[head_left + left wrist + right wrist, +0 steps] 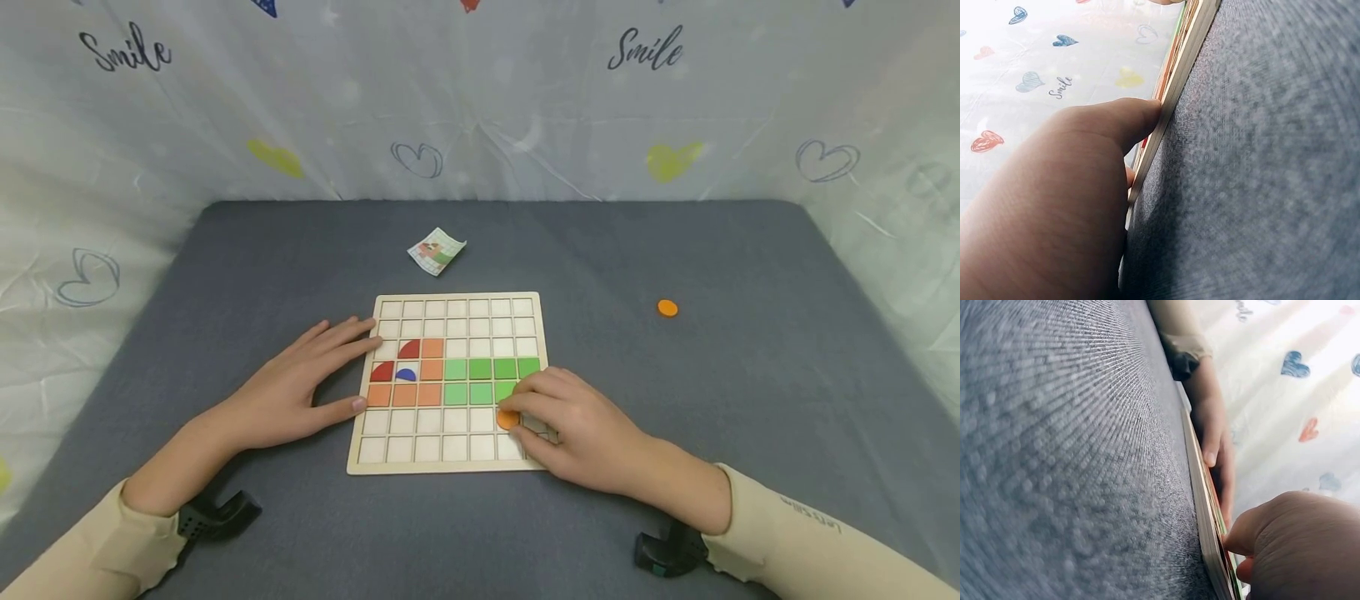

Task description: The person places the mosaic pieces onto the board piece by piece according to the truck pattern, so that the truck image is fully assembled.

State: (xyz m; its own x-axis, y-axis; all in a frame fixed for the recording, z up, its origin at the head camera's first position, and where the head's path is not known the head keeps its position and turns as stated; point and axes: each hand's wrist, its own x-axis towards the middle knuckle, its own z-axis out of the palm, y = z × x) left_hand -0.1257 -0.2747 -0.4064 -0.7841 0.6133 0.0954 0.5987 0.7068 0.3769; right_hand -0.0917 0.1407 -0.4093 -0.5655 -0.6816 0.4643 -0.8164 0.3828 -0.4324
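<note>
A square wooden grid board (442, 468) lies on the table, partly filled with coral, red, green and blue-and-white pieces. My left hand (288, 392) rests at its left edge with fingers extended. In the left wrist view, the thumb (1138, 115) touches the board's side. Over the lower right cells, my right hand (581, 425) pinches an orange disc (507, 419) between thumb and fingers. Those fingers cover part of the board's right side. The right wrist view shows the right hand (1304, 544) at the board's edge, but the disc is hard to make out.
Another orange disc (667, 308) lies on the grey cloth-covered table (750, 375) to the right. A small card (437, 252) with a printed coloured grid lies behind the board. A pale curtain (480, 100) with hearts and lettering hangs at the back and sides.
</note>
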